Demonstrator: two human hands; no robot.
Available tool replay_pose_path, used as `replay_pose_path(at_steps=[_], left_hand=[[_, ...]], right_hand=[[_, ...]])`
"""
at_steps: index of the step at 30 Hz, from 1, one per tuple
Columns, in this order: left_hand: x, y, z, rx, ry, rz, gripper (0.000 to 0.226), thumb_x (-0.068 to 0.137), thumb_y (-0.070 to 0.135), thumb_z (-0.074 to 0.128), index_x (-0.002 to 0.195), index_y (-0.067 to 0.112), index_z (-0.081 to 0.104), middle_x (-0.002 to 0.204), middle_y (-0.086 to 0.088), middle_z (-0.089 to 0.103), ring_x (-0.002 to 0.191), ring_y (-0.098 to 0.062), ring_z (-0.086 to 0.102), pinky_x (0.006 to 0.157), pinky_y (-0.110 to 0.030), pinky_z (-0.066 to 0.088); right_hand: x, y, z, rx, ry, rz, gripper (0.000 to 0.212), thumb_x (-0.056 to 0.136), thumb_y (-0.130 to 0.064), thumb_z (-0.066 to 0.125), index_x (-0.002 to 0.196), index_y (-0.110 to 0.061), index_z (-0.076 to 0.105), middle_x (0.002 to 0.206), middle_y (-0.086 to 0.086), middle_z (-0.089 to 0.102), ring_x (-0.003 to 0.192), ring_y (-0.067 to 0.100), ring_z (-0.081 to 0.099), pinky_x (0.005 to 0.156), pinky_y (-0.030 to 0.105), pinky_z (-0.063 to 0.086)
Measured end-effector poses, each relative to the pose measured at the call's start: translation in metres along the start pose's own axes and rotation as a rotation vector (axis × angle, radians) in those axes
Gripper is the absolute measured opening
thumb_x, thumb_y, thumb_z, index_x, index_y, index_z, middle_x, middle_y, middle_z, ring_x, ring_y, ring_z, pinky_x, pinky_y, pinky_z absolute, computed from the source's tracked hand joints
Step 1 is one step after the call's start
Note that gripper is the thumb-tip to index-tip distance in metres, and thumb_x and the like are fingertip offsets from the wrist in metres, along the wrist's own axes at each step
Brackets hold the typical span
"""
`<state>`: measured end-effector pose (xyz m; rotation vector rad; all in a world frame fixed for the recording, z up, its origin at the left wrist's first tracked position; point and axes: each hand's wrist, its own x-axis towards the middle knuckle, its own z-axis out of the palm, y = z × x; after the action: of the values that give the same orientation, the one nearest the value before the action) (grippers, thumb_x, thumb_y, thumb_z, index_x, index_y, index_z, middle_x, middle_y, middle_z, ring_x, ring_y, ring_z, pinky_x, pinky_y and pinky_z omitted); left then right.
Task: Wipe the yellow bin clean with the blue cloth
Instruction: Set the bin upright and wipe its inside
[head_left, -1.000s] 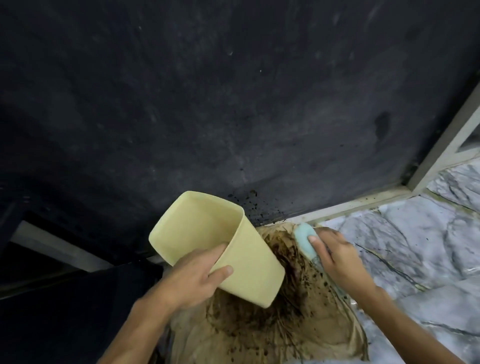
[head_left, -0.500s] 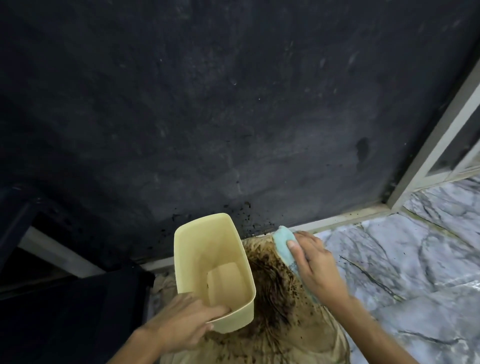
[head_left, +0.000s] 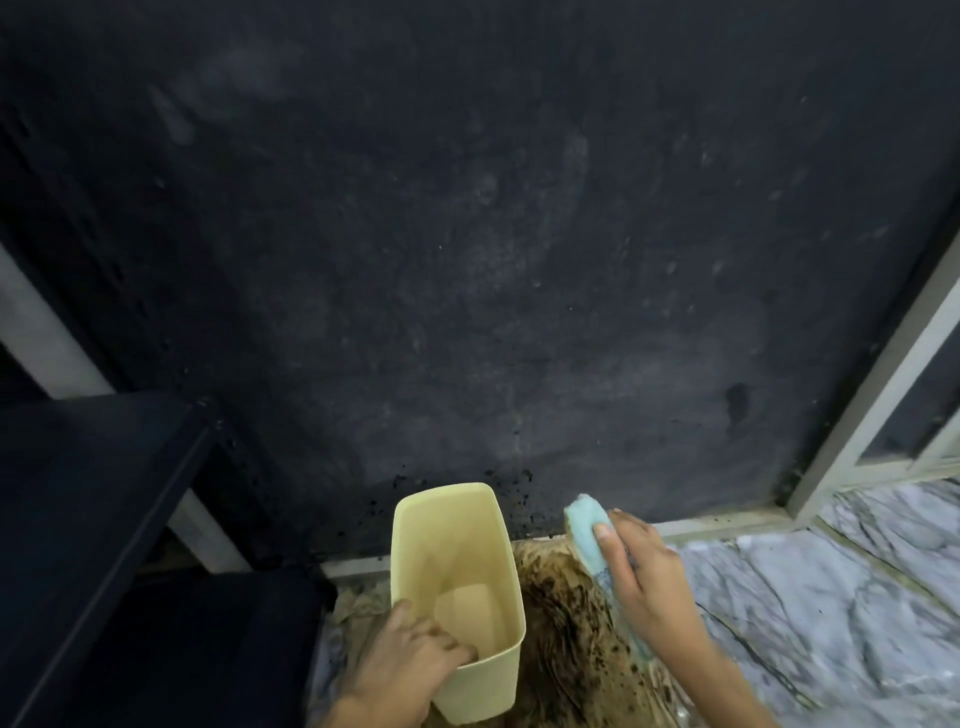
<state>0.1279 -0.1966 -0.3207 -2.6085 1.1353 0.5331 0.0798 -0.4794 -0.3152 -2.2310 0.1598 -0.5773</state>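
Observation:
The yellow bin (head_left: 452, 540) stands nearly upright at the bottom centre, its open mouth facing me so I see its inner floor. My left hand (head_left: 400, 670) grips its near rim, fingers curled inside the bin. To the right, my right hand (head_left: 641, 577) holds the blue cloth (head_left: 589, 530) folded into a pad, raised beside the bin and apart from it. The cloth's lower end trails down under my wrist.
Brown paper (head_left: 566, 639) smeared with dark dirt lies under the bin. A dark wall (head_left: 467, 260) rises behind, speckled with dirt near its base. Marbled floor (head_left: 831, 623) spreads right, a pale frame (head_left: 872, 395) stands at far right, and a dark shelf (head_left: 93, 467) at left.
The bin has swung from tilted on its side to upright with its mouth toward me. My left hand moved from its outer wall to the near rim. The right hand and cloth rose slightly.

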Motion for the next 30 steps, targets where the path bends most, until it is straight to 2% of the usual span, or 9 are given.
replay_pose_path(at_steps=[4,10,14,16,19,22,25,28,30], left_hand=[[-0.006,0.01,-0.012,-0.04,-0.141,-0.059,0.042,0.103,0.022,0.035,0.143,0.027,0.047,0.155,-0.005,0.048,0.149,-0.032,0.029,0.124,-0.045,0.009],[-0.014,0.014,-0.019,-0.256,-0.095,-0.142,0.041,0.102,0.03,0.038,0.14,0.032,0.05,0.154,0.002,0.05,0.152,-0.037,0.018,0.123,-0.046,0.007],[-0.041,0.013,-0.026,-0.488,0.089,-0.091,0.032,0.09,0.045,0.056,0.117,0.039,0.073,0.141,0.016,0.059,0.144,-0.01,0.038,0.121,-0.036,0.019],[-0.055,-0.001,-0.043,-0.459,0.417,-0.148,0.045,0.078,0.058,0.065,0.121,0.05,0.069,0.14,0.028,0.058,0.138,0.004,0.046,0.12,-0.031,0.026],[-0.109,-0.021,-0.076,-0.545,0.567,-0.16,0.063,0.093,0.053,0.053,0.153,0.043,0.035,0.159,0.03,0.031,0.151,0.003,0.024,0.128,-0.036,0.015],[-0.182,-0.043,-0.097,-0.595,0.882,-0.305,0.061,0.09,0.066,0.046,0.147,0.046,0.042,0.151,0.043,0.031,0.147,0.012,0.027,0.122,-0.014,0.021],[-0.266,-0.049,-0.11,-0.447,1.267,-0.42,0.053,0.087,0.054,0.061,0.137,0.038,0.06,0.146,0.028,0.054,0.142,0.002,0.045,0.116,-0.012,0.033],[-0.32,-0.056,-0.132,-0.41,1.43,-0.514,0.047,0.069,0.084,0.054,0.114,0.071,0.059,0.123,0.048,0.061,0.137,0.01,0.043,0.105,-0.005,0.04],[-0.339,-0.063,-0.134,-0.373,1.506,-0.551,0.063,0.077,0.075,0.053,0.135,0.053,0.054,0.146,0.02,0.059,0.142,0.006,0.038,0.115,-0.02,0.039]], right_hand=[[0.001,-0.032,-0.016,0.059,0.05,-0.032,0.034,0.104,-0.044,0.037,0.071,-0.035,0.044,0.071,-0.011,0.052,0.073,0.012,0.056,0.063,0.023,0.039],[-0.004,-0.044,-0.024,0.027,0.022,-0.031,0.035,0.104,-0.042,0.038,0.074,-0.03,0.05,0.076,-0.01,0.06,0.083,0.009,0.06,0.066,0.019,0.042],[-0.005,-0.044,-0.026,0.015,-0.018,-0.073,0.043,0.101,-0.053,0.034,0.076,-0.024,0.054,0.078,-0.008,0.061,0.086,0.009,0.06,0.067,0.018,0.043],[-0.005,-0.045,-0.026,0.001,-0.051,-0.084,0.039,0.099,-0.056,0.036,0.082,-0.031,0.06,0.095,-0.016,0.065,0.1,0.001,0.059,0.075,0.012,0.043],[0.002,-0.055,-0.017,-0.004,-0.076,-0.149,0.019,0.1,-0.046,0.046,0.102,-0.047,0.065,0.12,-0.046,0.053,0.118,-0.022,0.044,0.091,-0.002,0.031],[0.015,-0.081,-0.004,-0.004,-0.142,-0.187,0.022,0.1,-0.041,0.048,0.106,-0.056,0.063,0.119,-0.053,0.049,0.119,-0.025,0.04,0.092,-0.005,0.027],[0.029,-0.116,0.016,0.009,-0.228,-0.222,0.026,0.1,-0.039,0.049,0.116,-0.033,0.069,0.112,-0.045,0.057,0.121,-0.005,0.05,0.093,-0.004,0.026],[0.038,-0.164,0.036,-0.006,-0.32,-0.312,0.032,0.102,-0.04,0.046,0.121,-0.027,0.068,0.118,-0.033,0.056,0.124,0.003,0.049,0.096,-0.003,0.022],[0.047,-0.2,0.052,-0.008,-0.341,-0.38,0.031,0.103,-0.035,0.048,0.122,-0.021,0.068,0.12,-0.021,0.061,0.126,0.006,0.05,0.1,-0.002,0.019]])
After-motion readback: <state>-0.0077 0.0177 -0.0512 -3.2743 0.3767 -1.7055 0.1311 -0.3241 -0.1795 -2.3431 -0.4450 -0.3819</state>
